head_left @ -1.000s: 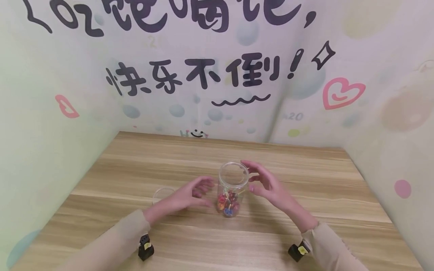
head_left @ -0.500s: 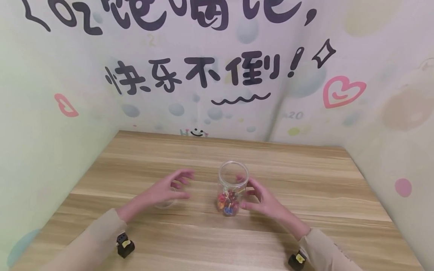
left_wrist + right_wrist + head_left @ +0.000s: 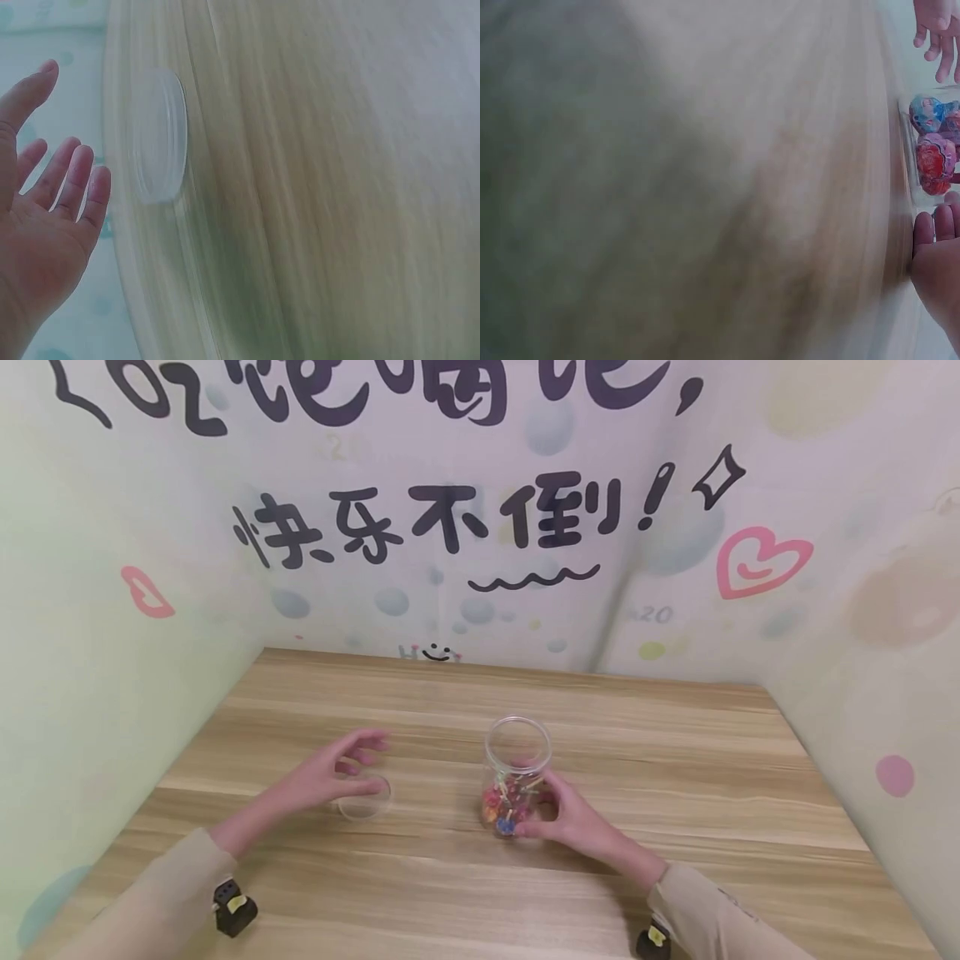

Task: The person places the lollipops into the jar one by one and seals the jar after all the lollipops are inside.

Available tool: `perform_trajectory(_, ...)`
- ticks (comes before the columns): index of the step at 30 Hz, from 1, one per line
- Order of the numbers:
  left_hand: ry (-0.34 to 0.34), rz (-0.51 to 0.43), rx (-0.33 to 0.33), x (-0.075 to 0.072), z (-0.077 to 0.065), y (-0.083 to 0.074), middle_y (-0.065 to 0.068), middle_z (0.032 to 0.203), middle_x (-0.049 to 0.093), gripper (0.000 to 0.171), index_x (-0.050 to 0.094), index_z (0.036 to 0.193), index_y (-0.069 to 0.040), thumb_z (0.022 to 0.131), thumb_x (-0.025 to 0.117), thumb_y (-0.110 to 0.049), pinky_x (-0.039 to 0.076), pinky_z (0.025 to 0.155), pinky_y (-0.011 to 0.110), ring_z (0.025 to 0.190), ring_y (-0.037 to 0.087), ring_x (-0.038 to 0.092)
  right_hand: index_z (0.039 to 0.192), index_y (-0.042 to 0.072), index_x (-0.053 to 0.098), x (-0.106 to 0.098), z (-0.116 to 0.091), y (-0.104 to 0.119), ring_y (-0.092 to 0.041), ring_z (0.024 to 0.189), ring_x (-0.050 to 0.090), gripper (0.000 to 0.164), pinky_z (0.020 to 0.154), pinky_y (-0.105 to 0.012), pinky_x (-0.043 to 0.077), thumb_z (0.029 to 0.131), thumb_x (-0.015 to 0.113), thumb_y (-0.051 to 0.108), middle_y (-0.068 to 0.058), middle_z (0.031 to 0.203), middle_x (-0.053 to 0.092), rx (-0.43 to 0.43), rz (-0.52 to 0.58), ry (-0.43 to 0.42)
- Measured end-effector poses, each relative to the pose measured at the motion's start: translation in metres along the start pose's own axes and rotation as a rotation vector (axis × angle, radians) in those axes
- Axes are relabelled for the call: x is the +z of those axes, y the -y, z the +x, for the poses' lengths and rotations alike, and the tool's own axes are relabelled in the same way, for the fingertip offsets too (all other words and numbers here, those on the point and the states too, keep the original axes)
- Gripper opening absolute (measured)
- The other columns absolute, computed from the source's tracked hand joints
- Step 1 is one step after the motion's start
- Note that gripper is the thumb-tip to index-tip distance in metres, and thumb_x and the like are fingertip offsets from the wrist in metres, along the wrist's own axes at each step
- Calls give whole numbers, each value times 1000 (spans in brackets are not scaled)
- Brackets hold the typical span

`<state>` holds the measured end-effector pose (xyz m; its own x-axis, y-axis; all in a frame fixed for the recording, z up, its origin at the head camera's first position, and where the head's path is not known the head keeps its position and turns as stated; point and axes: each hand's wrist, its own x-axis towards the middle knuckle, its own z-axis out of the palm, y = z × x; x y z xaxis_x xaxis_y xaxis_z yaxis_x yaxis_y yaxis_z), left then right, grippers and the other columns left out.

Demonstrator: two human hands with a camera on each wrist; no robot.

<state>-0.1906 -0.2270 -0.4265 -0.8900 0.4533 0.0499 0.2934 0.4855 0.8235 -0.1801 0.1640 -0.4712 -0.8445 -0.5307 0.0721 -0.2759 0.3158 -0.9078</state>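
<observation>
A clear round jar [image 3: 517,758] stands upright and uncovered on the table, with colourful wrapped lollipops [image 3: 501,806] in its lower part. My right hand [image 3: 577,822] holds the jar's lower right side, thumb in front and fingers partly hidden behind the wall. The right wrist view shows the lollipops [image 3: 934,157] through the jar, close to the right hand's fingers [image 3: 923,229]. To the left, my left hand [image 3: 318,777] hovers over a clear round lid [image 3: 365,812], fingers spread loosely and holding nothing. The left wrist view has the lid [image 3: 161,139] lying flat, apart from the palm.
The wood-grain table [image 3: 435,893] reaches back to a pale wall [image 3: 360,618] with dark lettering and pink hearts. Side walls border it left and right. A small black camera [image 3: 234,908] is strapped to the left wrist, another [image 3: 654,941] to the right.
My left hand has moved left, away from the jar and over the lid. My right hand has lowered along the jar and closed around its lower side. The jar has stayed in place.
</observation>
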Motion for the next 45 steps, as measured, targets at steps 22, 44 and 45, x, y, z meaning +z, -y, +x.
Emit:
perform_trajectory(22,-13,290,84,-24,-14,23,21,140,52,88,43,142,1,72,87,-29,52,89,49,111,36,57,148,22,37,6,5,-1,-25,127,50,94,107,-43,35,70,89,25,-5,141,53,86,-18,23)
perform_trajectory(44,-25,476,79,1,-24,38,7,126,56,96,52,137,-9,59,90,-51,43,94,52,116,28,49,144,16,41,11,6,2,-28,127,52,89,109,-48,33,70,89,21,-7,138,56,72,-47,17)
perform_trajectory(45,-27,474,78,2,-23,37,7,125,56,95,53,137,-10,59,90,-50,43,93,51,115,28,49,144,16,41,11,6,1,-28,127,52,89,109,-48,33,70,89,21,-7,138,56,75,-47,17)
